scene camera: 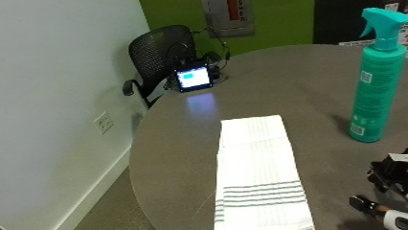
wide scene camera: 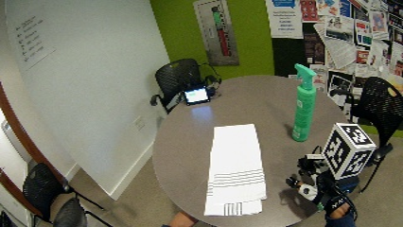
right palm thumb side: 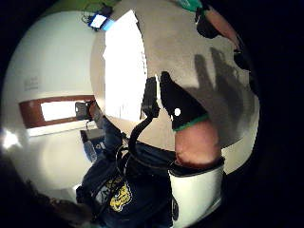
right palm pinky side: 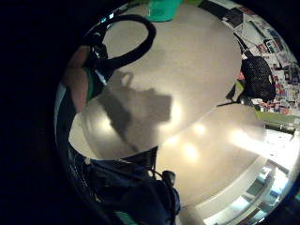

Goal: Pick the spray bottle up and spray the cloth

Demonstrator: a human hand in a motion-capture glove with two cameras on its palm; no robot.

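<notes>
A tall teal spray bottle (scene camera: 373,81) stands upright on the round grey table (scene camera: 300,76), to the right of a white cloth (scene camera: 258,177) with grey stripes that lies flat. In the wide outside view the bottle (wide scene camera: 304,106) is beyond my gloved right hand (wide scene camera: 315,185), which hovers over the table's near right part, apart from the cloth (wide scene camera: 236,168). My hand (scene camera: 388,191) holds nothing, and its shadow on the table shows spread fingers. The palm views show the cloth (right palm thumb side: 123,66), my thumb (right palm thumb side: 183,107) and the bottle's base (right palm pinky side: 163,9).
A small lit tablet (scene camera: 194,78) stands at the table's far edge, with a black mesh chair (scene camera: 159,52) behind it. Another black chair (wide scene camera: 384,109) is at the table's right side. A white wall runs along the left.
</notes>
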